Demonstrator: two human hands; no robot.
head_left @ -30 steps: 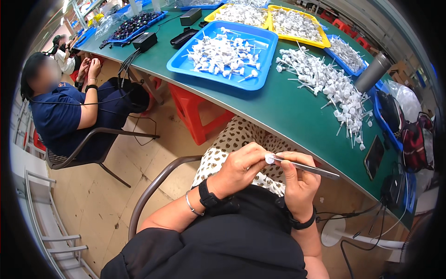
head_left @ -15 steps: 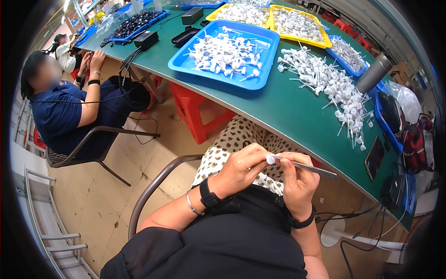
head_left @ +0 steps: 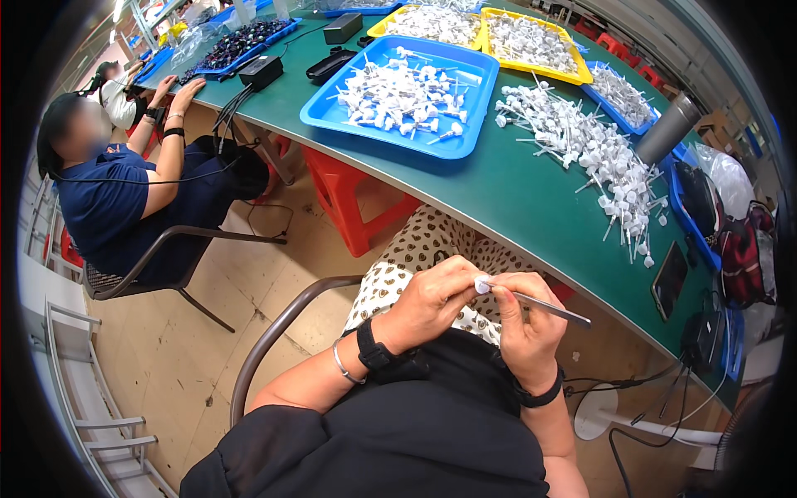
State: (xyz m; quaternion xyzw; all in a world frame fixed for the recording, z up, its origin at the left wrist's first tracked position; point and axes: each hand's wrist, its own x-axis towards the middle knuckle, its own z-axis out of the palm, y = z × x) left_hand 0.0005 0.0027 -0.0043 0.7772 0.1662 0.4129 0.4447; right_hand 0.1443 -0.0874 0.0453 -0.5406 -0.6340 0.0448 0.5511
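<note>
Above my lap, my left hand [head_left: 440, 292] pinches a small white plastic piece [head_left: 481, 285] with a round head. My right hand [head_left: 531, 319] grips a slim, flat metal tool [head_left: 554, 310], its blunt end sticking out to the right. The tool's working tip is at the white piece, but my fingers partly hide it, so its kind cannot be made out. On the table before me, a blue tray [head_left: 320, 114] holds many similar white pieces with thin stems. To its right, a loose pile of white pieces [head_left: 594, 149] lies on the green tabletop.
Yellow trays [head_left: 573, 76] of white pieces stand behind. A grey metal cylinder [head_left: 669, 129], a phone [head_left: 669, 280] and a dark red bag [head_left: 745, 257] are at the right. A co-worker [head_left: 116, 183] sits at the left, beyond a red stool [head_left: 349, 203].
The metal tool has shifted slightly left, and the white piece has turned a little between my fingers. The co-worker's hands have moved from in front of the body to the table edge.
</note>
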